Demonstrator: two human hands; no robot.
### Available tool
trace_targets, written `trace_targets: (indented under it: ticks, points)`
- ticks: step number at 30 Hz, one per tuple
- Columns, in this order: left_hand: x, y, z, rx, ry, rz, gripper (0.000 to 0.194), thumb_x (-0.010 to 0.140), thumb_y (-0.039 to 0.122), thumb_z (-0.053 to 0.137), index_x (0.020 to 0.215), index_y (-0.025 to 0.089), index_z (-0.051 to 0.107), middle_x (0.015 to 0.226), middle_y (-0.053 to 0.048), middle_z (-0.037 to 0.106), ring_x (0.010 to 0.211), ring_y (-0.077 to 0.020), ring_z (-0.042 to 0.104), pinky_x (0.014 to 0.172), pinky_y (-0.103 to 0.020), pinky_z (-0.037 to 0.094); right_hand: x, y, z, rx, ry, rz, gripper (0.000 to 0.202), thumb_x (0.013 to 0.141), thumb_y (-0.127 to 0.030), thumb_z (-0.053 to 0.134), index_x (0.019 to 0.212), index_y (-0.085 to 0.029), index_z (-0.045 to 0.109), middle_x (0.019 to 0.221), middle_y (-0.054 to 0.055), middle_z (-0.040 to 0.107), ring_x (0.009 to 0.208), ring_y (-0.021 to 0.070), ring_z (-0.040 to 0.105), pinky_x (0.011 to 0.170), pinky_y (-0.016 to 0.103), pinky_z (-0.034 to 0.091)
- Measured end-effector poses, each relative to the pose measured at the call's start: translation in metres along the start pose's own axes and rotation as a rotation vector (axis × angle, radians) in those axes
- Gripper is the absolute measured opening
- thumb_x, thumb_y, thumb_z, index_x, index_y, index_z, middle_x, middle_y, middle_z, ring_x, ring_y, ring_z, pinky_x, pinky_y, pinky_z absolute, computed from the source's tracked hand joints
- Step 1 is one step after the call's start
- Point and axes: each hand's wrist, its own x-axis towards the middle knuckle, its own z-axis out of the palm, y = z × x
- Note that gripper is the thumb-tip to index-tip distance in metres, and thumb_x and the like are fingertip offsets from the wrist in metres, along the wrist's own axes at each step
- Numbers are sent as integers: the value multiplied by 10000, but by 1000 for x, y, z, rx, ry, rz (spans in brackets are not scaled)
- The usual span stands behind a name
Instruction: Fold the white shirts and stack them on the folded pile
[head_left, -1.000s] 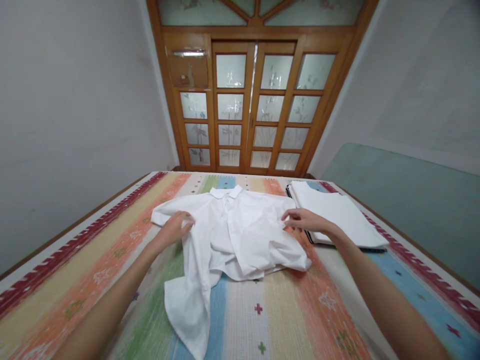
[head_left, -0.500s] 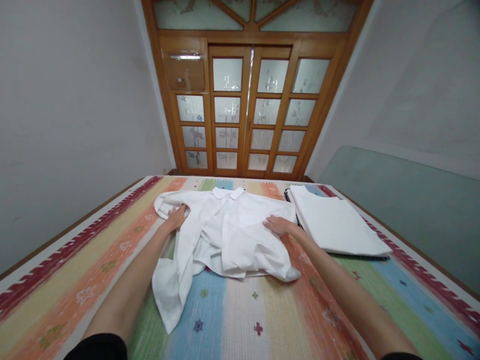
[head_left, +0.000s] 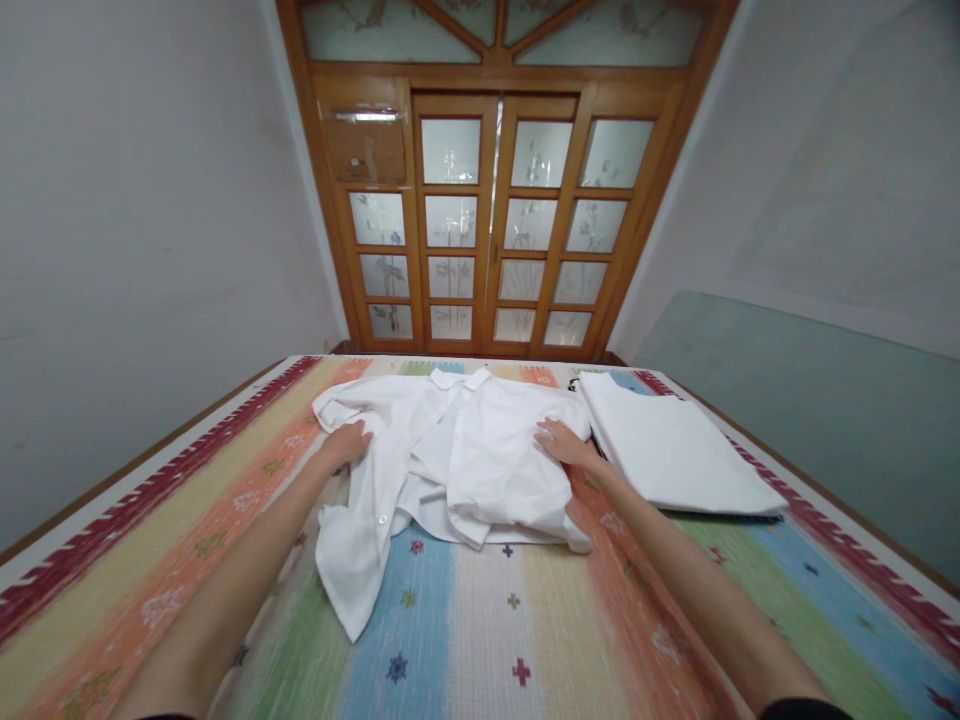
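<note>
A white collared shirt (head_left: 487,460) lies spread and wrinkled on the patterned cloth (head_left: 480,620), its collar toward the far edge. One front panel hangs toward me at the left, ending in a point. My left hand (head_left: 349,442) is on the shirt's left side by the sleeve, its fingers closed on the fabric. On the right side, my right hand (head_left: 561,440) rests on the shirt with its fingers spread.
To the right of the shirt lies a stack of folded garments (head_left: 667,450), white on top with dark edges beneath. A pale green board (head_left: 810,400) stands along the right wall. Wooden glass-paned doors (head_left: 495,220) are beyond the far edge.
The shirt has shifted slightly away from me, and its lower hem and hanging left panel lie farther up the cloth. My left hand has moved a little nearer me on the sleeve side.
</note>
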Motion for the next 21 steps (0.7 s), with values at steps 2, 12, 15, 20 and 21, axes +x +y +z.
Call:
trace_targets:
  ticks: [2, 12, 15, 20, 21]
  points:
    - [-25, -13, -3, -22, -17, 31, 410, 886, 259, 309, 1125, 101, 602, 1152, -183, 655, 1081, -263, 609, 922, -354, 445, -25, 6, -3, 89, 31, -7, 481, 981, -352, 280, 1366, -141, 477, 1421, 122, 454, 1333, 238, 389, 1114, 407, 283]
    - [-168, -40, 15, -341, -86, 268, 692, 720, 541, 577, 1317, 195, 520, 1462, -98, 418, 1376, -324, 314, 1093, -417, 325, -155, 29, 12, 483, -206, -234, 916, 677, -578, 708, 1429, -152, 405, 1487, 141, 333, 1351, 331, 341, 1127, 476, 248]
    - [-181, -14, 19, -531, -15, 269, 646, 738, 505, 574, 1292, 177, 520, 1365, -113, 529, 1279, -302, 455, 1070, -409, 354, -158, 10, 18, 475, -78, -259, 639, 763, -491, 643, 1300, -154, 567, 1416, 152, 450, 1320, 324, 395, 1101, 478, 287]
    - [-172, 20, 9, -789, 150, 189, 367, 754, 482, 512, 901, 163, 620, 898, -54, 689, 871, -230, 628, 804, -331, 509, -146, -18, 12, 645, 117, -278, 371, 859, -462, 476, 881, -175, 710, 932, 59, 709, 917, 265, 629, 853, 389, 486]
    - [-170, 23, 3, -805, 207, 146, 347, 745, 486, 517, 846, 166, 603, 815, -35, 674, 797, -214, 621, 744, -315, 514, -145, -21, 7, 687, 164, -231, 398, 849, -495, 475, 850, -167, 699, 851, 43, 702, 827, 247, 629, 773, 359, 502]
